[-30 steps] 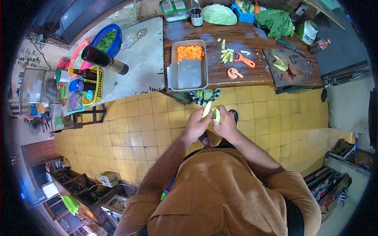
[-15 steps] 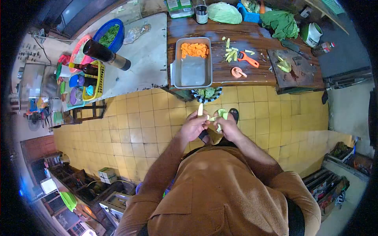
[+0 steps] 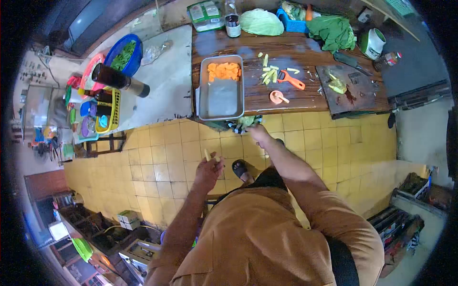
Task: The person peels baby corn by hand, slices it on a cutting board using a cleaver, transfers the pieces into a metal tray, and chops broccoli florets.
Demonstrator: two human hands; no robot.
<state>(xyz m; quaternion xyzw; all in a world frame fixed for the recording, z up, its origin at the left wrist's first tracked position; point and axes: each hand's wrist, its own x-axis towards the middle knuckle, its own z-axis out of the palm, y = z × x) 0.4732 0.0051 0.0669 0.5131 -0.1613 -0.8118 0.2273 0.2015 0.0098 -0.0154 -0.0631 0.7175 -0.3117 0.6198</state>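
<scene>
My left hand (image 3: 208, 172) is closed on a pale baby corn (image 3: 207, 155), held upright above the floor, with another pale bit beside it at the fingertips. My right hand (image 3: 260, 135) reaches to the rim of a dark-and-white basket (image 3: 234, 127) below the table edge. Green leafy peelings (image 3: 246, 121) lie in this basket. The fingers of that hand are blurred and partly turned away, so their grip is unclear. Cut baby corn pieces (image 3: 270, 75) lie on the table near an orange peeler (image 3: 292, 80).
A metal tray (image 3: 221, 102) holds sliced carrots (image 3: 224, 71). To the right are a cutting board (image 3: 355, 97) with a green-yellow vegetable (image 3: 337, 85) and a knife (image 3: 352, 62). Cabbage (image 3: 261, 22) sits behind. Bottles and a blue basin (image 3: 136, 55) stand at left.
My hands have separated. The right one, earlier holding green husk, has moved forward to the basket. The left has moved left and back with the baby corn. The head view has shifted slightly.
</scene>
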